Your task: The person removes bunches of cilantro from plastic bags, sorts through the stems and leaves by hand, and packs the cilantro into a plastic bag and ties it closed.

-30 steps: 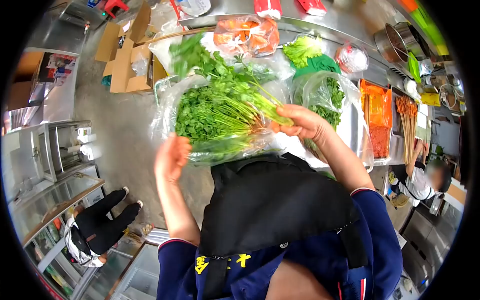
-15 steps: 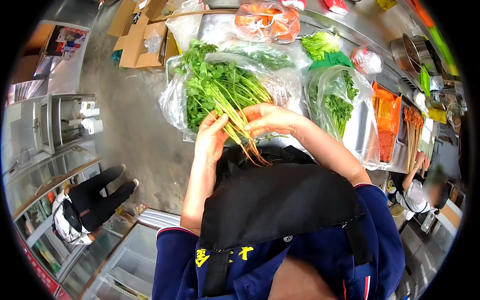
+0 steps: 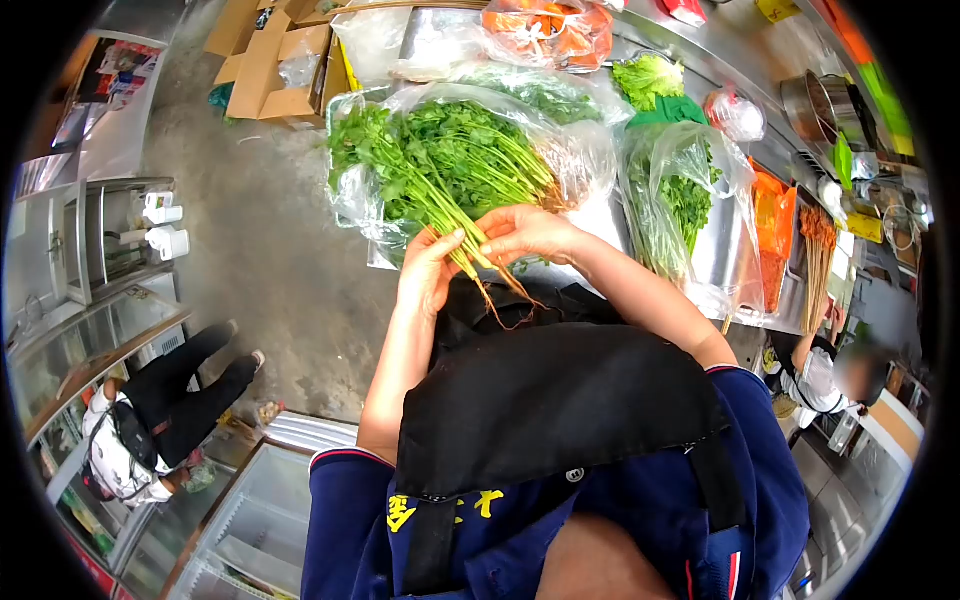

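Note:
A small bunch of coriander (image 3: 440, 208) lies between my two hands, its leafy tops pointing up and left and its thin brown roots hanging toward my apron. My left hand (image 3: 428, 270) is closed on the lower stems, thumb on top. From the other side, my right hand (image 3: 528, 236) pinches the same stems close to the roots. Just beyond my hands, a larger heap of coriander (image 3: 470, 150) rests in an open clear plastic bag (image 3: 375, 195). Its root ends face right.
Right of the heap is another clear bag of greens (image 3: 690, 195) on the metal counter (image 3: 632, 215). Lettuce (image 3: 648, 82), a bag of orange vegetables (image 3: 550, 35) and skewers (image 3: 815, 265) lie farther off. Cardboard boxes (image 3: 275, 75) stand at upper left. One person (image 3: 130, 440) is at left, another (image 3: 820, 380) at right.
The bunch's leafy tops have shifted left and down, uncovering more of the heap and its roots. Both hands keep their grip on the stems. The view has moved slightly.

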A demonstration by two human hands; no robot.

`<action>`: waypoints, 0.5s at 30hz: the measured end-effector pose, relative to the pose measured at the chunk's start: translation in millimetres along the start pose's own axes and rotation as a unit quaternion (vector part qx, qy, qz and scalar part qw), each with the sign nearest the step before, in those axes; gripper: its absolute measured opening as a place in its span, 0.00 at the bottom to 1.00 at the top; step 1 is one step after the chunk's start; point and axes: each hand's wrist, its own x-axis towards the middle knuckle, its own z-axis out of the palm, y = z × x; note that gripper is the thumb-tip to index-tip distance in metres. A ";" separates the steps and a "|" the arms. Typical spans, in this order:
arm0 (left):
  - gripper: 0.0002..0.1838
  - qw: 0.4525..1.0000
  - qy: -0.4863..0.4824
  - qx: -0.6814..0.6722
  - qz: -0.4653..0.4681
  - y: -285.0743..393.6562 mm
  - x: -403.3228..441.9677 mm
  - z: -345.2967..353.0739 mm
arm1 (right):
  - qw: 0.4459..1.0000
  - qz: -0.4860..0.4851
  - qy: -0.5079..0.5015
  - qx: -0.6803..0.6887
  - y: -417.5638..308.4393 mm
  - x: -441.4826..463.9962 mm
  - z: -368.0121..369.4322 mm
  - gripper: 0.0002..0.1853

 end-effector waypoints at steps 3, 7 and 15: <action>0.13 1.000 0.017 -0.010 -0.013 1.7 0.1 -6.6 | 0.998 0.029 0.038 0.050 2.0 0.6 -4.0 0.22; 0.12 1.000 -0.007 0.001 -0.029 -2.9 7.5 -24.5 | 0.998 0.009 0.060 -0.006 11.2 5.1 0.5 0.22; 0.13 1.000 -0.018 0.010 -0.015 0.0 -3.3 -2.1 | 0.993 -0.086 0.050 -0.060 19.2 -1.8 17.4 0.13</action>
